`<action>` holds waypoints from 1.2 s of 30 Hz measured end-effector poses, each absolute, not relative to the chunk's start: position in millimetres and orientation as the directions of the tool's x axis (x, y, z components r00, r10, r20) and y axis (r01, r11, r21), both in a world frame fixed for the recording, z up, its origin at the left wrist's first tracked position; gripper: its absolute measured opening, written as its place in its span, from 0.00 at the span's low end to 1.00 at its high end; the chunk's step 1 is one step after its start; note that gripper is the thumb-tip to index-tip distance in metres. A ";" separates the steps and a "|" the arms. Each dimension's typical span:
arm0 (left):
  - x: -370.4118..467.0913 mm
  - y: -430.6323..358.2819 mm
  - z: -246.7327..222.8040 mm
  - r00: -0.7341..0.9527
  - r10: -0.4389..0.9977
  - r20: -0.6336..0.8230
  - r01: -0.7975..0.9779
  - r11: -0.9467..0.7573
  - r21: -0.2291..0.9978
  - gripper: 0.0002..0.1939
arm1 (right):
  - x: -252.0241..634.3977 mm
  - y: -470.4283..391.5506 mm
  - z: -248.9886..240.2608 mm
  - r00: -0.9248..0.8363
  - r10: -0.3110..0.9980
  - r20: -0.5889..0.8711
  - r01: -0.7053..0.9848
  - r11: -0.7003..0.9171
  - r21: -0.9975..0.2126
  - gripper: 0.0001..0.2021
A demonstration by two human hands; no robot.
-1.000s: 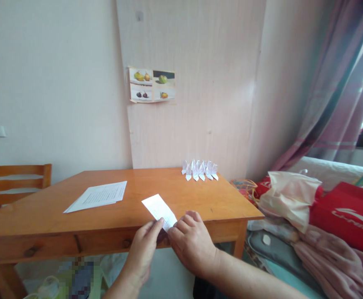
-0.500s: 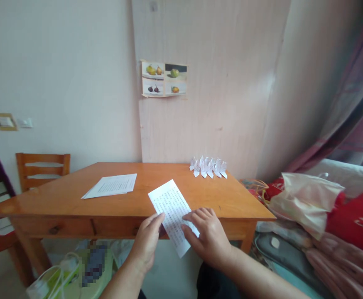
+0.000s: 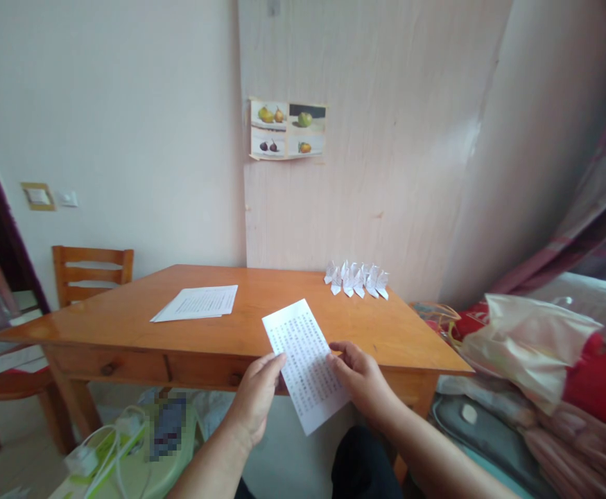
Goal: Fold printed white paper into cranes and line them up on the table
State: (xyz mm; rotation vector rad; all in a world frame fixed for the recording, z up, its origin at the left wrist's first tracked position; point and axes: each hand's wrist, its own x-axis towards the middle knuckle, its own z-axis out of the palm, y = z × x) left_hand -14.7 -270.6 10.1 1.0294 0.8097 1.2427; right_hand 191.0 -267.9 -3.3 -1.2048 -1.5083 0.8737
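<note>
A sheet of printed paper [image 3: 307,371], white with rows of dark characters, is held up tilted in front of the table's near edge. My left hand [image 3: 258,388] pinches its left edge, thumb on top and the other fingers hidden behind. On the right edge, my right hand [image 3: 359,374] grips the sheet between thumb and fingers. Farther back on the table stand several folded paper pieces [image 3: 355,280] with pointed tips, grouped together at the right rear. A stack of printed sheets [image 3: 199,303] lies flat to the left.
The wooden table [image 3: 141,336] has drawers along its front. A chair [image 3: 93,277] stands behind its left end. At lower left is a green stool [image 3: 181,454] with cables and a power strip. Bags [image 3: 532,346] and cloth are piled on the right. Fruit pictures [image 3: 288,129] hang on the wall.
My right hand has gone from lying over the sheet's face with fingers spread to gripping its right edge. The view has shifted slightly left.
</note>
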 end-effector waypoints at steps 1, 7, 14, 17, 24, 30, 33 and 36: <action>-14.7 -270.9 10.2 0.175 0.984 0.040 -0.344 0.023 0.939 0.25 | 190.4 -268.1 -2.3 -0.035 0.972 0.231 0.238 0.233 -0.943 0.20; -14.2 -274.8 11.9 0.245 0.966 0.082 -0.319 0.000 0.948 0.24 | 187.4 -267.2 -2.2 -0.003 0.982 0.189 0.113 0.188 -0.976 0.19; -15.2 -275.3 13.2 0.228 0.965 0.130 -0.392 -0.031 0.919 0.26 | 184.0 -279.0 4.2 -0.125 0.989 0.074 -0.211 0.046 -0.976 0.19; -16.8 -270.9 12.2 0.161 0.977 0.136 -0.478 -0.043 0.877 0.27 | 180.2 -285.7 3.3 -0.152 0.985 0.080 -0.316 0.029 -0.948 0.20; -15.2 -267.3 10.8 0.078 0.995 0.061 -0.541 -0.010 0.841 0.27 | 159.7 -293.0 -17.2 -0.253 0.959 0.124 -0.232 0.064 -0.971 0.18; -6.8 -275.7 6.9 0.191 0.977 0.095 -0.510 0.016 0.860 0.23 | 152.0 -291.4 -15.8 -0.191 0.974 0.124 -0.217 0.081 -0.973 0.17; -5.3 -275.7 2.9 0.210 0.975 0.079 -0.508 0.040 0.860 0.23 | 152.3 -291.2 -13.7 -0.185 0.975 0.126 -0.197 0.089 -0.976 0.17; -7.1 -272.5 2.1 0.149 0.988 0.046 -0.525 0.040 0.850 0.23 | 152.9 -291.3 -15.6 -0.173 0.979 0.107 -0.184 0.074 -0.980 0.18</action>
